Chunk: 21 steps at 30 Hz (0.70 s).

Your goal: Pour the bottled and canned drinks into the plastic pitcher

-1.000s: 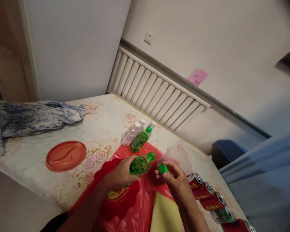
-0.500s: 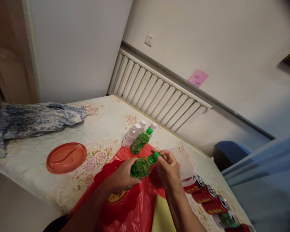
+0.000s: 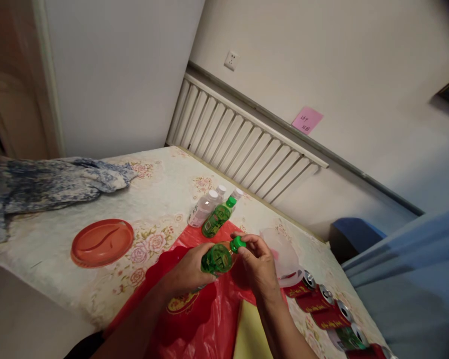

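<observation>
My left hand (image 3: 190,271) is wrapped round the body of a green plastic bottle (image 3: 217,259), which is tilted with its neck to the upper right. At the neck, the thumb and fingers of my right hand (image 3: 261,262) pinch the green bottle cap (image 3: 238,243). Whether the cap is loose on the neck I cannot tell. Beneath both hands lies a red plastic bag (image 3: 213,329) with a yellow print. Just beyond them stands a second green bottle (image 3: 217,219), capped, beside several clear bottles (image 3: 202,210) with white caps.
An orange-red plate (image 3: 103,243) lies left on the flowered tablecloth (image 3: 160,179). To the right are a translucent plastic container (image 3: 284,254) and a row of drink cans (image 3: 331,314). A yellow sheet (image 3: 252,334) lies in front; crumpled blue-white cloth (image 3: 60,184) is far left.
The bottle has tipped slightly, its cap now lower and a little further left. My right fingers have shifted their grip around the cap. My left hand keeps its hold.
</observation>
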### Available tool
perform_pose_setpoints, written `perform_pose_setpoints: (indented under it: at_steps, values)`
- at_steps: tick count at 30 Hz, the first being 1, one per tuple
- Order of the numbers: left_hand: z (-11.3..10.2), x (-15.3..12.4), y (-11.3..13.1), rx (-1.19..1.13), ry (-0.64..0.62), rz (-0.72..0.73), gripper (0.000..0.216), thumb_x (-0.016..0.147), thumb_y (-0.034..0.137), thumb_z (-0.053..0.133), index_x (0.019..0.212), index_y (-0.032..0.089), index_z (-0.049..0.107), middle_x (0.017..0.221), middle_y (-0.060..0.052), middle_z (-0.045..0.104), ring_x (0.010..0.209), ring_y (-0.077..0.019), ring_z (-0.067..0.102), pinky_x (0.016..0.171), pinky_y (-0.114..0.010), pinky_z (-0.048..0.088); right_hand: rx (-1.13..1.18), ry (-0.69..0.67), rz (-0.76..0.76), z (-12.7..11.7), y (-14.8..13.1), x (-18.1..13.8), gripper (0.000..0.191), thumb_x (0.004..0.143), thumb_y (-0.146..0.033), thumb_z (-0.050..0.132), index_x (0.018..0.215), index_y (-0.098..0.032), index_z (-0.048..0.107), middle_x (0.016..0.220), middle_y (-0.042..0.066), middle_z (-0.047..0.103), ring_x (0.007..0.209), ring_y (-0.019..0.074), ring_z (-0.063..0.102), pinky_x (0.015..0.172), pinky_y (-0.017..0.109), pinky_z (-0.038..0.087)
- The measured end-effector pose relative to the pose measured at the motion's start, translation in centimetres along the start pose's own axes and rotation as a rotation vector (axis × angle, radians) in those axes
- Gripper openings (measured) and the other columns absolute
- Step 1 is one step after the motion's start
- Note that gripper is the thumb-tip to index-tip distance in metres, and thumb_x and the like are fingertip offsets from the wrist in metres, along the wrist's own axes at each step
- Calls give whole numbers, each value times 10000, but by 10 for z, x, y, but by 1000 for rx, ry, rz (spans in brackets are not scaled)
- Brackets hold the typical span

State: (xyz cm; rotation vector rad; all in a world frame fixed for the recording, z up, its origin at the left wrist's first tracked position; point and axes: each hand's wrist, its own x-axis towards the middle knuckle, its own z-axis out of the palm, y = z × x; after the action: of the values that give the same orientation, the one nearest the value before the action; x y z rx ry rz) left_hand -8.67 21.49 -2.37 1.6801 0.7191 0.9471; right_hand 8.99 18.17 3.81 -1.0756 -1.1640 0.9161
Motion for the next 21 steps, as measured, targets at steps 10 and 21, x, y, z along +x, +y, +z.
perform_pose_setpoints:
  at_steps: [10,21]
  values:
    - [1,-1,3,21,0,-5,519,620,160,648,1117,305,609,1089,25,702,970,-209,647,827,-261,485,30,143,1,1,16,-6,293,635,-285,827,869,-214,665,1003,55,751,984,230,687,906,389,523]
    - [2,0,1,-2,-1,-1,542,629,174,656,1162,257,610,1109,-5,705,990,-225,644,846,-289,495,-11,-25,-22,-12,2,-3,375,714,-298,784,1069,-236,683,1175,94,719,1154,265,636,1005,437,475]
